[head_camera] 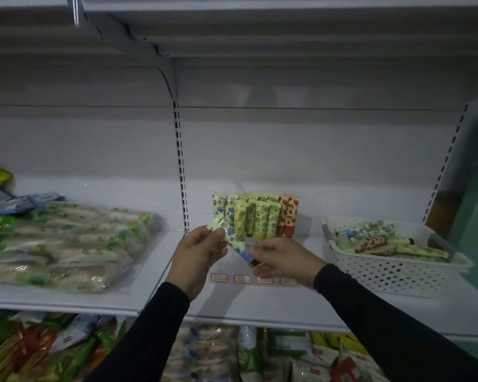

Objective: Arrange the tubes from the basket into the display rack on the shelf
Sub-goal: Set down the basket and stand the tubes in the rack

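Two hands on one tube: left hand (196, 252) pinches the flat crimped end of the pale-yellow tube with blue flowers (233, 237), right hand (276, 257) has fingers curled round its blue cap end. The tube is held slanted in the air, just in front of the clear plastic display rack (262, 279) with red labels along its front edge.

Behind the hands, roughly a dozen tubes stand upright in the rack, caps down: blue-flower at left, green and yellow prints in the middle, orange strawberry-print tubes (287, 216) at right. My read: this one belongs in the left column with its matching print.

To do it well: rotate to vertical, cap down, let the right hand guide the cap into the slot, and release the crimp only once it's seated. Avoid knocking neighbours.

White perforated plastic basket (384, 274) sits to the right on the white metal shelf (287, 310), several tubes left lying in it.
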`<state>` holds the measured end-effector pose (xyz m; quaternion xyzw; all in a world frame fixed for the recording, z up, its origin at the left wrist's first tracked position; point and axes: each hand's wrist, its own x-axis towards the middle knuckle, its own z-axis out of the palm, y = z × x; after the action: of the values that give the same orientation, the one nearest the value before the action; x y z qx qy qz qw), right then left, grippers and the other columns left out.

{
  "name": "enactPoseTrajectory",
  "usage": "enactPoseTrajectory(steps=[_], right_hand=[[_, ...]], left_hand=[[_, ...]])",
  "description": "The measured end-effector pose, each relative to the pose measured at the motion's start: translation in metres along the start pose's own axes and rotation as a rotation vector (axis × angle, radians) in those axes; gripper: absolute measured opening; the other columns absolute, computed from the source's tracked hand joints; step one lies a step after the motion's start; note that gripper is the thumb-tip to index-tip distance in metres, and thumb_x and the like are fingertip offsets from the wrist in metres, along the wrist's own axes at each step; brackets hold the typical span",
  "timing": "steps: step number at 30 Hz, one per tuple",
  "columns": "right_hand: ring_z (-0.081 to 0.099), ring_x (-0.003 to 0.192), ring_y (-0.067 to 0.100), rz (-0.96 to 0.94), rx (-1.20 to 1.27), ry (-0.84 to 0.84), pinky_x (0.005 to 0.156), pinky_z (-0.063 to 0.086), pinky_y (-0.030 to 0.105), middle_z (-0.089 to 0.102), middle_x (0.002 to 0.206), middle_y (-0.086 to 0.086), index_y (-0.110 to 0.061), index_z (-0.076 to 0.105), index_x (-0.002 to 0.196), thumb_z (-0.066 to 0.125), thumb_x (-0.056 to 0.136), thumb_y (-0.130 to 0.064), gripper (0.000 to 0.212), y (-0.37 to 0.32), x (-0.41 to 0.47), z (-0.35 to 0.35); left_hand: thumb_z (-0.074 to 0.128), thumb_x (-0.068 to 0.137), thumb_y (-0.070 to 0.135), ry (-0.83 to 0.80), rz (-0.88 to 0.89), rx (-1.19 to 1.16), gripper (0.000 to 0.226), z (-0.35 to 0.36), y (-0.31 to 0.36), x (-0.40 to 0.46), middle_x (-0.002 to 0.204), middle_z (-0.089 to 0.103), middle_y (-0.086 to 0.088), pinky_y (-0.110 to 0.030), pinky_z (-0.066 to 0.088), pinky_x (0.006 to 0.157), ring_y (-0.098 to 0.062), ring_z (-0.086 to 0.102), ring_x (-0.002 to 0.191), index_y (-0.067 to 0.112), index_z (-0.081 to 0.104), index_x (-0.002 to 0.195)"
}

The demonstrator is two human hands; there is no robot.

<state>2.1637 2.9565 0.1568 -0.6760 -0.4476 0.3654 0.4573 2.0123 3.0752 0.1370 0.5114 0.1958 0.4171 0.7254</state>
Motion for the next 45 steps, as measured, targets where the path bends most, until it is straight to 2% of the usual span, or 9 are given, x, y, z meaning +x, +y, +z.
enactPoseTrajectory(steps=[6, 11, 15, 19, 23, 29, 34, 40, 45], right_hand=[[0.070, 0.088, 0.022, -0.119, -0.075, 0.004, 0.081, 0.059, 0.031, 0.071, 0.103, 0.016, -0.002, 0.067, 0.111, 0.064, 0.092, -0.026, 0.030, 0.007, 0.012, 0.009], [0.071, 0.089, 0.016, -0.174, -0.207, 0.049, 0.082, 0.058, 0.030, 0.072, 0.104, 0.004, -0.012, 0.068, 0.113, 0.060, 0.093, -0.036, 0.032, 0.015, 0.025, 0.012], [0.063, 0.093, 0.003, -0.350, -0.531, 0.190, 0.085, 0.050, 0.021, 0.070, 0.104, -0.004, -0.014, 0.071, 0.110, 0.055, 0.096, -0.037, 0.030, 0.030, 0.030, 0.007], [0.056, 0.105, 0.009, -0.451, -0.764, 0.235, 0.089, 0.037, 0.013, 0.064, 0.114, -0.002, -0.016, 0.068, 0.117, 0.054, 0.097, -0.035, 0.031, 0.053, 0.036, -0.001], [0.054, 0.114, 0.012, -0.474, -0.831, 0.240, 0.094, 0.028, 0.009, 0.063, 0.120, -0.001, -0.015, 0.068, 0.119, 0.056, 0.097, -0.034, 0.032, 0.066, 0.041, -0.005], [0.056, 0.106, 0.018, -0.429, -0.869, 0.436, 0.092, 0.046, 0.028, 0.063, 0.114, 0.000, -0.015, 0.070, 0.114, 0.058, 0.092, -0.047, 0.041, 0.069, 0.034, -0.013], [0.048, 0.120, 0.021, -0.265, -0.968, 0.563, 0.099, 0.042, 0.033, 0.052, 0.130, 0.003, -0.016, 0.053, 0.132, 0.046, 0.092, -0.059, 0.060, 0.070, 0.024, -0.019], [0.023, 0.143, 0.026, -0.064, -0.995, 0.533, 0.118, 0.022, 0.034, 0.023, 0.156, 0.013, -0.004, 0.020, 0.151, 0.000, 0.075, -0.076, 0.107, 0.079, 0.028, -0.014], [-0.002, 0.150, 0.023, 0.002, -0.930, 0.443, 0.121, 0.002, 0.032, -0.007, 0.162, 0.013, -0.003, -0.005, 0.153, 0.023, 0.094, -0.065, 0.090, 0.083, 0.029, -0.008]], left_hand=[[0.067, 0.090, 0.009, 0.035, 0.012, 0.026, 0.009, -0.003, 0.005, 0.006, 0.078, 0.069, -0.003, -0.030, 0.053, 0.070, -0.017, 0.063, 0.072, 0.013, 0.063, 0.083], [0.065, 0.092, 0.013, 0.049, 0.034, 0.071, 0.011, -0.008, 0.009, 0.021, 0.076, 0.070, -0.003, -0.028, 0.053, 0.069, -0.014, 0.063, 0.067, 0.013, 0.064, 0.081], [0.063, 0.094, 0.018, 0.080, 0.058, 0.113, 0.009, -0.021, 0.016, 0.043, 0.085, 0.072, -0.005, -0.025, 0.054, 0.067, -0.014, 0.064, 0.072, 0.012, 0.067, 0.087], [0.063, 0.095, 0.018, 0.117, 0.076, 0.148, 0.010, -0.026, 0.021, 0.067, 0.084, 0.071, -0.006, -0.025, 0.054, 0.066, -0.014, 0.064, 0.069, 0.009, 0.067, 0.090], [0.064, 0.094, 0.013, 0.129, 0.108, 0.230, 0.010, -0.018, 0.018, 0.083, 0.083, 0.070, -0.006, -0.027, 0.055, 0.069, -0.016, 0.063, 0.070, 0.004, 0.066, 0.095], [0.063, 0.093, 0.011, 0.112, 0.146, 0.285, 0.007, -0.008, 0.012, 0.091, 0.080, 0.070, -0.002, -0.026, 0.057, 0.068, -0.014, 0.064, 0.068, 0.005, 0.067, 0.095], [0.063, 0.093, 0.009, 0.103, 0.148, 0.300, 0.007, -0.005, 0.007, 0.093, 0.075, 0.071, 0.001, -0.025, 0.055, 0.065, -0.013, 0.065, 0.066, 0.010, 0.067, 0.088], [0.063, 0.093, 0.007, 0.105, 0.152, 0.340, 0.009, -0.001, 0.002, 0.096, 0.073, 0.073, 0.003, -0.025, 0.056, 0.064, -0.013, 0.067, 0.066, 0.011, 0.067, 0.085], [0.066, 0.091, 0.009, 0.115, 0.156, 0.395, 0.006, -0.004, -0.003, 0.100, 0.083, 0.072, -0.006, -0.038, 0.058, 0.074, -0.020, 0.066, 0.075, 0.011, 0.064, 0.085]])
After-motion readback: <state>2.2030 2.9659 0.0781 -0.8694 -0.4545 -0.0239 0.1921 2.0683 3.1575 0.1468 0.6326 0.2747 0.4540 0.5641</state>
